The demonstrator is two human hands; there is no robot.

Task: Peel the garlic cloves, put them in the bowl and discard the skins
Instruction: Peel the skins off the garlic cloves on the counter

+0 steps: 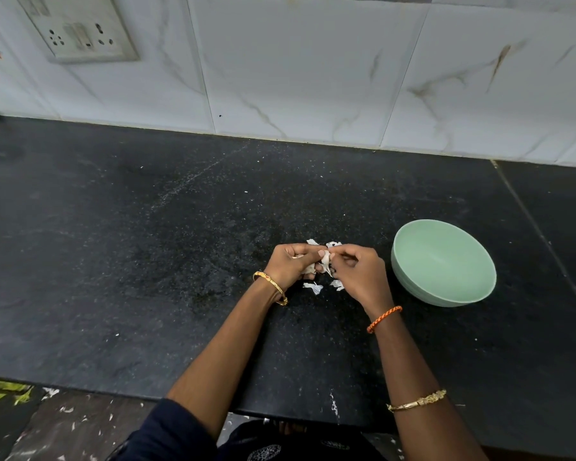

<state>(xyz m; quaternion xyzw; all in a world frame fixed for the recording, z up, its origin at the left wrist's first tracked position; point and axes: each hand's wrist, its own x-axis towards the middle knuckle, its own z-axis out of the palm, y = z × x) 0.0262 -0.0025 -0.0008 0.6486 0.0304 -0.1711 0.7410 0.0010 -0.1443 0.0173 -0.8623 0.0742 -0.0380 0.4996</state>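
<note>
Head view was filled by the black countertop, with bare room left and behind the green bowl. The bowl, seemingly empty, was set just right of the hands, likely for short drops. The left hand was curled round the garlic, while skin was pinched by the right hand. Loose skins were scattered just left of the bowl.

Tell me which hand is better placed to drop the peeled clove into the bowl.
Right, probably. The right hand sits directly beside the green bowl, with nothing between them. The left hand is on the far side of the garlic and would have to cross over the right hand.
</note>
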